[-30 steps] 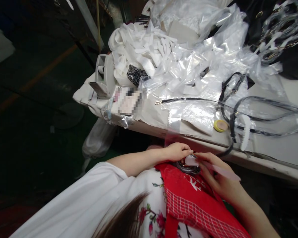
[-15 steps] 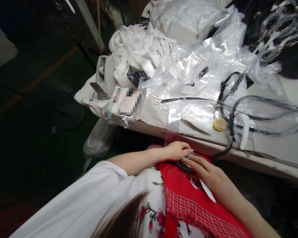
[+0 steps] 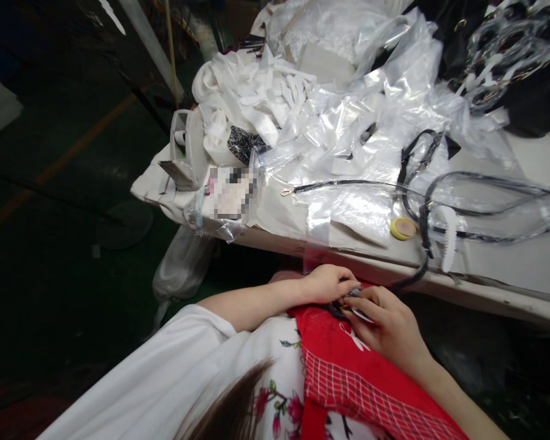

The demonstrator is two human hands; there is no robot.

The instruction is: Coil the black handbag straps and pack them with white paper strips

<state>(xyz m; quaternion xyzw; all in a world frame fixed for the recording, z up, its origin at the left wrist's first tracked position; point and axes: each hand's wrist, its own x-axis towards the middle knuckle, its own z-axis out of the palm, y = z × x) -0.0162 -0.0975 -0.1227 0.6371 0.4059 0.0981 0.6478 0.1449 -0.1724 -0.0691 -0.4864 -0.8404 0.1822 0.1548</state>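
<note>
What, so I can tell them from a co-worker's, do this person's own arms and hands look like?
The left hand and right hand are bare: no gloves, rings or watch visible. The left arm is bare below a loose white short sleeve; the right forearm is bare too.

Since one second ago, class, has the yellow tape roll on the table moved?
No. The yellow tape roll lies just left of the white toothed piece, exactly as before.

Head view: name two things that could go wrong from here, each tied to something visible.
1. The black strap hangs from the table edge to the left hand and right hand; a tug might drag the yellow tape roll beside it off.
2. Its loops lie among clear plastic bags and may snag.
</note>
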